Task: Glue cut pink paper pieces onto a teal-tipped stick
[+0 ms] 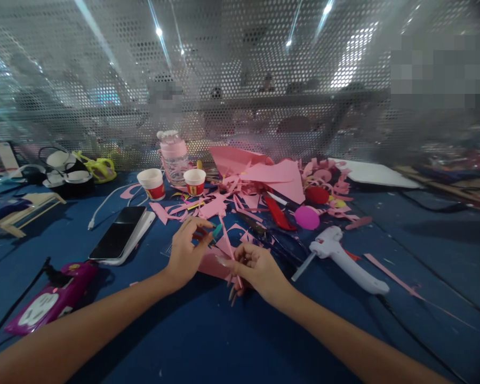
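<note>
A narrow folded strip of pink paper (228,242) stands at a slant in front of me. My right hand (260,269) pinches its lower end between thumb and fingers. Close to the strip's upper part, my left hand (187,246) has thumb and forefinger brought together. Something small and teal (217,231) shows at those fingertips; I cannot tell whether it is a nail or a held piece. Below and behind the hands lies a flat pink sheet (210,265), partly covered by them. Pink paper offcuts (214,205) are strewn just beyond.
A white glue gun (346,261) lies at right, its cord trailing forward. Leftward are a phone (120,232) and a purple case (54,298). Paper cups (151,184), a clear bottle (176,160) and a pink paper pile (272,176) stand before a perforated metal screen (240,117).
</note>
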Available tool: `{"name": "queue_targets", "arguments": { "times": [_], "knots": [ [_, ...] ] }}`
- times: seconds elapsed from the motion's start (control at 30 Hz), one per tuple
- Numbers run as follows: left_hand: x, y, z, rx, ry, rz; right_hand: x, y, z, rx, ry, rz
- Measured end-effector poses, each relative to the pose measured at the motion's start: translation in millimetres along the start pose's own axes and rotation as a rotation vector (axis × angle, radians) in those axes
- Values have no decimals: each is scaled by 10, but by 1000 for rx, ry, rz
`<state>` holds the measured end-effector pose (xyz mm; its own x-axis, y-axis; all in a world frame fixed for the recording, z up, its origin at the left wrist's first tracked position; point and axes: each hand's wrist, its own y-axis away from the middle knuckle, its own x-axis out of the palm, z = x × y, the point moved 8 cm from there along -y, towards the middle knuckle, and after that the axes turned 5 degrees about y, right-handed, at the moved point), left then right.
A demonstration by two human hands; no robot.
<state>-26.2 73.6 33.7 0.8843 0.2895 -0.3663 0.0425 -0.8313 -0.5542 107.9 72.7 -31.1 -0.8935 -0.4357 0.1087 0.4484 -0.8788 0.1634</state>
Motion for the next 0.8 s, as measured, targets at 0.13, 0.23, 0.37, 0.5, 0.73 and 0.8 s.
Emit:
{"name": "queue_targets", "arguments": {
  "times": [0.13, 0.23, 0.37, 0.5, 0.73, 0.8],
  "knots": [
    [40, 17, 104, -117, 25, 32, -1, -1, 2, -1, -7, -6],
    [93, 52, 156, -195, 46, 79, 9, 4, 3, 6, -11, 2],
    [231, 99, 184, -283, 143, 227, 26, 21, 10, 27, 19, 10],
    [328, 127, 174, -340, 179, 339, 53, 42, 7, 46, 112, 18],
    [374, 138, 178, -432, 380, 325, 69, 69, 31, 40, 195, -12],
    [362, 119, 173, -420, 394, 307, 77, 68, 34, 45, 192, -12]
  ]
}}
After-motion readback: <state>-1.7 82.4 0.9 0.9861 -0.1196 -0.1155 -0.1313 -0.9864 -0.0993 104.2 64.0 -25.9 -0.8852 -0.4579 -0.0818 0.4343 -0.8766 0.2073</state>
